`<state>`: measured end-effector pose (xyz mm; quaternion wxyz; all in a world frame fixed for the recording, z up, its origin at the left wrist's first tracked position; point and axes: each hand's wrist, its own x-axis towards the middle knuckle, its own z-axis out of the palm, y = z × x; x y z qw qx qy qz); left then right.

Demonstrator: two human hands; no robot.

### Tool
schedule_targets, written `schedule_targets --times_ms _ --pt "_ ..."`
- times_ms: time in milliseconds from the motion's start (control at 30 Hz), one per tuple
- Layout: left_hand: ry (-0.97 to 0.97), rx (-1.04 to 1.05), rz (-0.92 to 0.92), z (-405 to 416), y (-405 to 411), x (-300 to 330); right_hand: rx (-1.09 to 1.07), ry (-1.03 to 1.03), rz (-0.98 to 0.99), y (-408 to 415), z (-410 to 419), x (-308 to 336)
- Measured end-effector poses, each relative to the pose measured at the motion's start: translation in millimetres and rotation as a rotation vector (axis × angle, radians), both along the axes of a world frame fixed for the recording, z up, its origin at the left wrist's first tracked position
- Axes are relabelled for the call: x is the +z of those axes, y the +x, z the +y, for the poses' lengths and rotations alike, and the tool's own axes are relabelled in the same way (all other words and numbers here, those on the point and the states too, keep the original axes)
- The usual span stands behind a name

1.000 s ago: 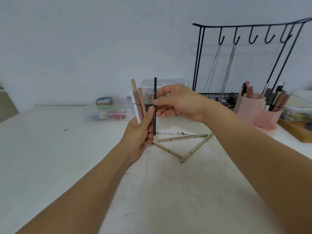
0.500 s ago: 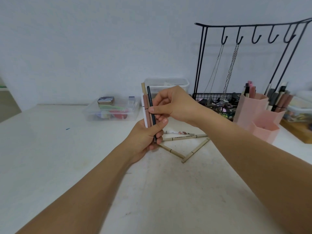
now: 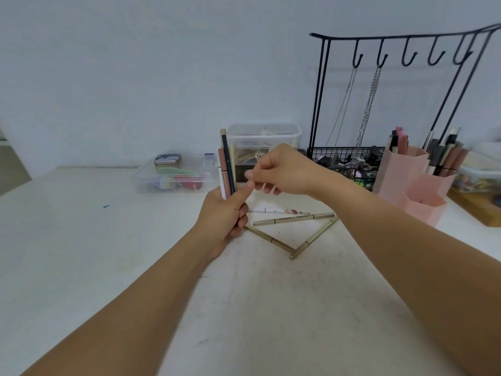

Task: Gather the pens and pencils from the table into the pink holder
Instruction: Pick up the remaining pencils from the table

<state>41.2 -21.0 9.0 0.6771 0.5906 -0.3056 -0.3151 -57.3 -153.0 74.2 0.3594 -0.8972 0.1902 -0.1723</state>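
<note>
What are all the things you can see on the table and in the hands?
Held pens: about four, dark, pink-brown, white and beige, upright in the left hand.
Beige pens: three, flat on the table in a rough triangle.
White pen: one, lying just behind the triangle.
Pink holder: one, right side, pens already standing in it.
Black hook rack: one, behind the holder, two chains hanging, wire basket below.
Clear boxes: two, by the wall, small things inside.
Table: one, white.
Left hand: fingers curled round the held pens.
Right hand: beside the bundle, fingers loosely curled, holding nothing.
</note>
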Motion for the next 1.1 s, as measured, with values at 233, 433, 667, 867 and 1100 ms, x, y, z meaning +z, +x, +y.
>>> schedule_targets --times_ms 233,433,667,867,1100 --pt "-0.031 0.103 0.000 1 7 0 -0.045 -0.306 0.308 -5 -20 -18" --pt "-0.028 0.112 0.014 -1 7 2 -0.045 -0.325 0.395 -4 -19 -24" --pt "0.027 0.092 0.033 1 6 4 -0.072 -0.330 0.420 -2 -20 -25" --pt "0.023 0.071 0.057 1 7 3 -0.078 -0.444 0.450 1 -19 -30" --pt "-0.034 0.013 0.059 4 2 5 0.023 0.436 -0.081 -17 -8 17"
